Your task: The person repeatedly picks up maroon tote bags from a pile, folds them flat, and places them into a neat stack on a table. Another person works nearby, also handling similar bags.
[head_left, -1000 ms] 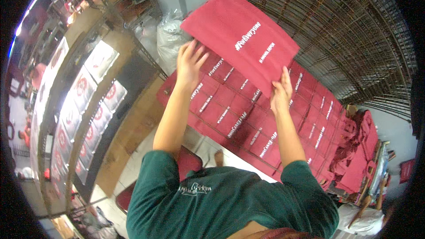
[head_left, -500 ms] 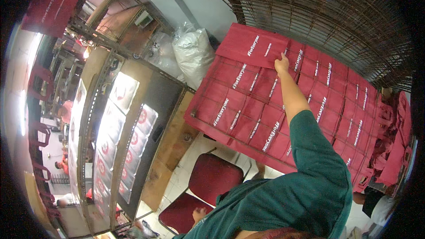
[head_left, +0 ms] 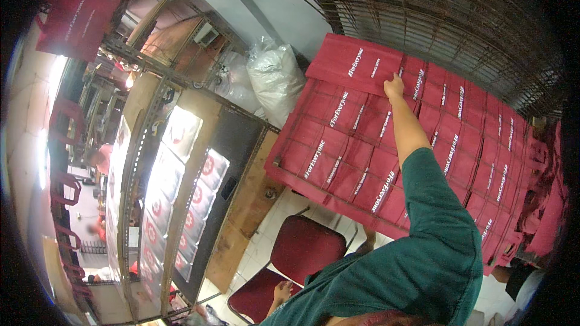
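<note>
From the head camera, the right hand (head_left: 394,87) reached forward with the arm stretched out, fingers closed on the lower edge of the topmost red cloth bag (head_left: 356,65), pinching it against the overlapping spread of red bags (head_left: 386,157) beneath. That bag lay flat at the far end of the spread, beside a white plastic sack (head_left: 275,78). The left hand (head_left: 281,291) hung low by the red chair (head_left: 302,253), fingers loosely curled, holding nothing.

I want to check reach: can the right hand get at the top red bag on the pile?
Probably yes: the right hand already rests on the top red bag, with nothing between them.
</note>
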The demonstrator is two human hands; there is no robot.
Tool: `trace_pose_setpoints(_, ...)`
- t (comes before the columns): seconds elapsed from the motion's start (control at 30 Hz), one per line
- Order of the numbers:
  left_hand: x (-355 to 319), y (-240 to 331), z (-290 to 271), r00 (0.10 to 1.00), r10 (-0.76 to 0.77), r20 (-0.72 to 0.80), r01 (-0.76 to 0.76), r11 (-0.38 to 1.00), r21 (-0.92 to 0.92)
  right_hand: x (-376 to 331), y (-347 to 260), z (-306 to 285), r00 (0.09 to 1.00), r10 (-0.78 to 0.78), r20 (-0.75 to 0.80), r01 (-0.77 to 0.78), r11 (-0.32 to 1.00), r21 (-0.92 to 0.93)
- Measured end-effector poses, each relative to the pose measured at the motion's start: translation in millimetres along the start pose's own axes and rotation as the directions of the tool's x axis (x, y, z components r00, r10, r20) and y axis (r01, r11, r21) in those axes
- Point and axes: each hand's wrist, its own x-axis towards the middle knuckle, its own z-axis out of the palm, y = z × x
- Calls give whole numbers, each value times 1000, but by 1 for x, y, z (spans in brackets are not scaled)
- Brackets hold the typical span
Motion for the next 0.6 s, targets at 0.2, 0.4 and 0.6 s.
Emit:
trace_pose_setpoints(0.2, 35, -34, 6, 987, 121, 104, -102, 981, -166, -4, -1, 0, 999, -10, -42, 8, 999, -31)
trace_pose_setpoints(0.4, 20, -3, 3, 996, 21, 87, -16, 998, -58, -23, -21, -23, 998, -45, -53, 38, 990, -133)
trace_pose_setpoints(0.6, 46, -36, 21, 979, 86, 182, -53, 982, -181, -106, -9, -77, 943, -328, 55, 311, 927, 209)
